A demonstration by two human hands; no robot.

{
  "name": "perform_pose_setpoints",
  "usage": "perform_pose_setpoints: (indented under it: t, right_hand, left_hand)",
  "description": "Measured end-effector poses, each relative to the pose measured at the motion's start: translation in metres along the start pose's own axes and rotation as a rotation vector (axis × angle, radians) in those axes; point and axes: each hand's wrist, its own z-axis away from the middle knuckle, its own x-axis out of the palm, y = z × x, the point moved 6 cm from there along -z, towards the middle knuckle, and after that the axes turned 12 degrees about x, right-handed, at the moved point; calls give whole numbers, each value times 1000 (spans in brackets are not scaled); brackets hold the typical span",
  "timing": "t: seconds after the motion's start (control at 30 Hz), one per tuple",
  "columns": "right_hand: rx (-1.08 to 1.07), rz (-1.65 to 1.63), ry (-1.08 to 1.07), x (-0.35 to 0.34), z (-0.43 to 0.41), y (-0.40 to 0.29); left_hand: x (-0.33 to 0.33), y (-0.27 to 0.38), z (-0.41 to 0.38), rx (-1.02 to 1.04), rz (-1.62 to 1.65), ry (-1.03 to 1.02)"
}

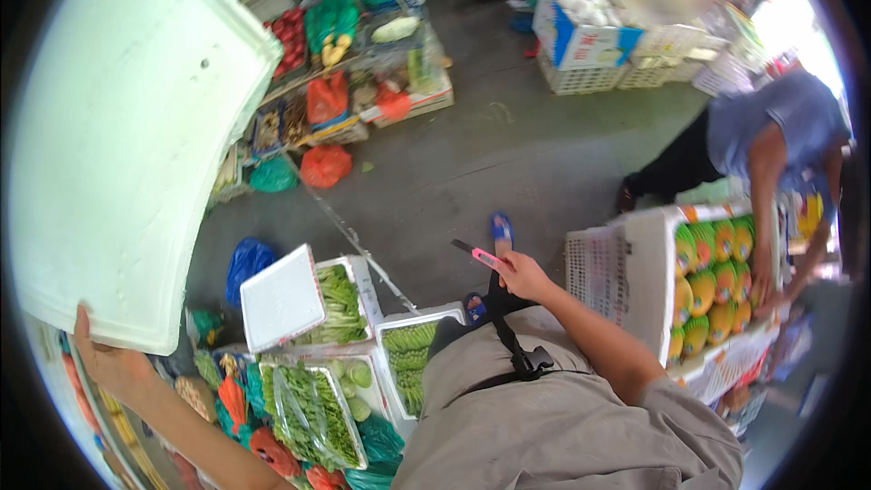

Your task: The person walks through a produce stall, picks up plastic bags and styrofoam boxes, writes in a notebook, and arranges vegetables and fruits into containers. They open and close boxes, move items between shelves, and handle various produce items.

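My left hand (112, 362) grips the lower edge of a large white foam box lid (129, 116), which is raised at the left of the view. In my right hand (525, 277) is a pink utility knife (488, 259), its dark blade out and pointing to the upper left above the floor. Below and between my hands stand foam boxes of leafy greens (338, 304) and long green beans (410, 357). A smaller white lid (284, 299) rests tilted against the box of greens. A plastic-wrapped tray of leafy herbs (309, 415) lies nearer to me.
At the right, a person in a blue top (776, 122) bends over a foam box of mangoes (711, 286). Vegetable shelves (313, 129) with red and green bags stand at the upper left. Stacked crates (582, 78) are across the grey floor (476, 150). A blue bag (250, 269) lies beside the boxes.
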Motion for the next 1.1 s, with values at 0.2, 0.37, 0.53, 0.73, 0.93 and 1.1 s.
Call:
perform_pose_setpoints:
  t: [0.2, 0.37, 0.53, 0.73, 0.93, 1.1]
  right_hand:
    - [41, 205, -259, 113, -200, -122]
    - [-397, 769, -822, 210, -247, -186]
    - [-294, 826, -1256, 218, -261, -213]
    - [-336, 780, -638, 273, -320, -275]
    - [-568, 1202, -1132, 338, -207, -321]
    - [-1032, 1925, -1739, 293, -184, -222]
  left_hand:
    - [53, 19, 9, 32, -550, 84]
    - [63, 25, -14, -385, -174, 573]
    - [46, 68, 3, -173, -813, 370]
    - [92, 131, 26, -257, -535, 860]
    - [137, 239, 54, -47, -867, 895]
    - [102, 332, 78, 100, -770, 1028]
